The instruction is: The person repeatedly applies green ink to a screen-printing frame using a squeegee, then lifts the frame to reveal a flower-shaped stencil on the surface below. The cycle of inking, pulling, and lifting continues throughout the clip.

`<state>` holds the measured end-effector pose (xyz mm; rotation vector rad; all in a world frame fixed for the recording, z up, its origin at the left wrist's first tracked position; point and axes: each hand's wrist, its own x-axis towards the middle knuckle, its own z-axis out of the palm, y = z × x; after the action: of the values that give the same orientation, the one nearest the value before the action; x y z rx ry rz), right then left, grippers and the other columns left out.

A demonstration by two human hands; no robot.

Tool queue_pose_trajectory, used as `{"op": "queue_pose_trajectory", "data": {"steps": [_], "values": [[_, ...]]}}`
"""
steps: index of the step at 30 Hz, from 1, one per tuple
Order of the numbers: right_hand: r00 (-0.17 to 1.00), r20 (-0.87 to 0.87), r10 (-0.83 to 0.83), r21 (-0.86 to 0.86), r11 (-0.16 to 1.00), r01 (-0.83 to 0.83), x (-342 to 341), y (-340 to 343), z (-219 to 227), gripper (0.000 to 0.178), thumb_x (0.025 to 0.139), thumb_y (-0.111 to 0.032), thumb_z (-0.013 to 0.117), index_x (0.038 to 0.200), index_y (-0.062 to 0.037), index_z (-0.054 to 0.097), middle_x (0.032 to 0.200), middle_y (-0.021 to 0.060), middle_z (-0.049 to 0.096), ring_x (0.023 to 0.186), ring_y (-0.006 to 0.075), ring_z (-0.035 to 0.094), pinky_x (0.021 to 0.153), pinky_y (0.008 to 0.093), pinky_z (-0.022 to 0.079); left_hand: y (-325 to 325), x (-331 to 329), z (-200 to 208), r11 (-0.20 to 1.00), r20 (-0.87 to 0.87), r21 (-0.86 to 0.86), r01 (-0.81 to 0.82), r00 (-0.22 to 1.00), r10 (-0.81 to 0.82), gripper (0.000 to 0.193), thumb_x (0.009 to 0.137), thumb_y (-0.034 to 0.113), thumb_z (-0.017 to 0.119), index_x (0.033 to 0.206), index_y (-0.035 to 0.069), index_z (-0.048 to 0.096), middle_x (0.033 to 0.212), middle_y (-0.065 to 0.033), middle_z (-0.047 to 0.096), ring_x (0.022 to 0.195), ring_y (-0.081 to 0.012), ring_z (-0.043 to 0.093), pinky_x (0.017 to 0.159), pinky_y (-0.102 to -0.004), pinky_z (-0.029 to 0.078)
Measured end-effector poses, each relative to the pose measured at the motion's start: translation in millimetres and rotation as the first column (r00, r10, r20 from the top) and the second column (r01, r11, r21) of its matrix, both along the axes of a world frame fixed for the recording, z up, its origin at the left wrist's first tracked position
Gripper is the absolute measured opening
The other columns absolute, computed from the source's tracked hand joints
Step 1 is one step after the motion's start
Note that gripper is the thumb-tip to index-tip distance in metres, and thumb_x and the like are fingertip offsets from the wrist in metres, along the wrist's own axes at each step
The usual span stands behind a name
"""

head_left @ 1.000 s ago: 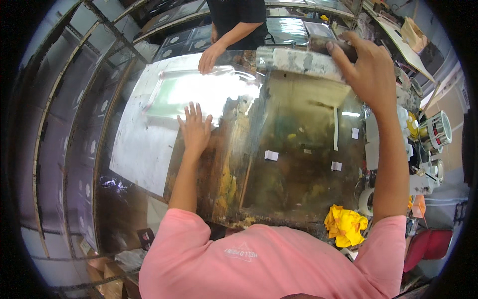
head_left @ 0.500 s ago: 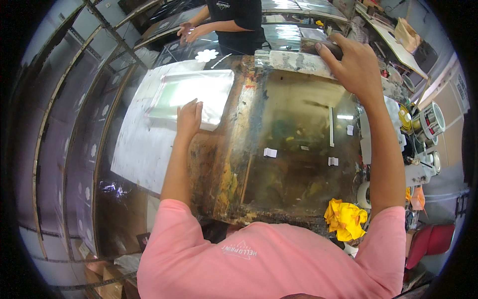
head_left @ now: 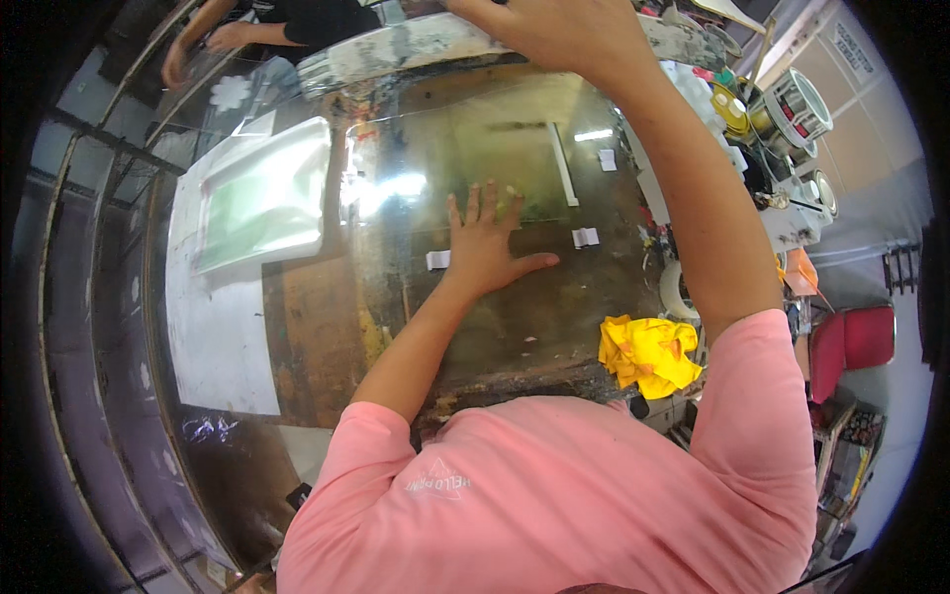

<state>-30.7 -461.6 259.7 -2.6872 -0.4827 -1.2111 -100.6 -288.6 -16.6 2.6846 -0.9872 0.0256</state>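
Observation:
My left hand (head_left: 485,243) lies flat with fingers spread on a clear sheet (head_left: 396,148) over the dark, glossy work surface (head_left: 495,332). Glare on the sheet marks its left part. A narrow white strip (head_left: 562,163) and small white tabs (head_left: 586,238) sit close to the hand. Up at the top edge, my right hand (head_left: 564,35) is bent round a dark wooden bar, with its fingers partly cut off by the picture. Just below it runs a paint-spattered pale bar (head_left: 396,49). To the left, a stack of clear sheets (head_left: 262,208) rests on white paper (head_left: 218,346).
A crumpled yellow cloth (head_left: 648,354) is at the near right corner. Paint cans (head_left: 792,114) crowd the right side, above a red chair (head_left: 856,342). Metal racks (head_left: 59,267) line the left. Another person's hands (head_left: 223,38) show at the far left.
My left hand has gone from the stack to the right, and a clear sheet now lies under it. The view has shifted right, and my right hand sits nearer the top edge.

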Motion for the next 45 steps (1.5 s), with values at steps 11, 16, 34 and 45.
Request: {"op": "queue_pose_trajectory", "data": {"steps": [11,16,34,45], "values": [[0.999,0.019,-0.03,-0.022,0.999,0.03,23.2,-7.6,5.8,0.061,0.096,-0.052,0.055,0.084,0.0039,0.075,0.081,0.0262,0.074,0.082,0.0426,0.074,0.084,0.0512,0.058,-60.0,-26.8,-8.4,0.993,0.104,-0.105,0.048,0.994,-0.037,0.117,0.075,0.096,0.055,0.158,0.012,0.053,0.168,-0.0283,0.034,0.152,-0.0518,0.033,0.121,-0.0788,-0.002],[0.995,-0.046,-0.086,-0.033,0.996,0.084,25.8,-5.9,12.2,0.061,0.096,-0.053,0.054,0.09,0.0035,0.077,0.089,0.0269,0.075,0.091,0.0416,0.074,0.089,0.0506,0.057,-59.9,-26.6,-6.2,0.984,0.14,-0.157,0.083,0.988,-0.061,0.114,0.074,0.094,0.059,0.154,0.012,0.057,0.161,-0.0274,0.042,0.145,-0.0502,0.042,0.122,-0.0784,0.003],[0.989,-0.126,-0.08,0.07,0.994,0.089,8.1,6.7,9.7,0.055,0.094,-0.056,0.062,0.097,-0.0019,0.07,0.085,0.022,0.075,0.086,0.0427,0.073,0.08,0.0538,0.055,-48.3,-28.5,-7.1,0.963,0.181,-0.238,0.125,0.98,-0.083,0.101,0.08,0.088,0.061,0.144,0.01,0.066,0.152,-0.024,0.056,0.148,-0.0448,0.044,0.127,-0.0671,0.013],[0.976,-0.122,-0.18,-0.156,0.975,0.16,-56.5,16.2,-69.6,0.068,0.1,-0.056,0.062,0.143,-0.0039,0.059,0.091,0.0184,0.074,0.087,0.0392,0.07,0.084,0.0495,0.048,89.0,22.9,134.5,0.134,-0.387,-0.92,-0.367,0.904,-0.182,0.078,0.073,0.035,0.1,0.131,-0.003,0.065,0.118,-0.0165,0.072,0.106,-0.0218,0.071,0.087,-0.035,0.058]]}}
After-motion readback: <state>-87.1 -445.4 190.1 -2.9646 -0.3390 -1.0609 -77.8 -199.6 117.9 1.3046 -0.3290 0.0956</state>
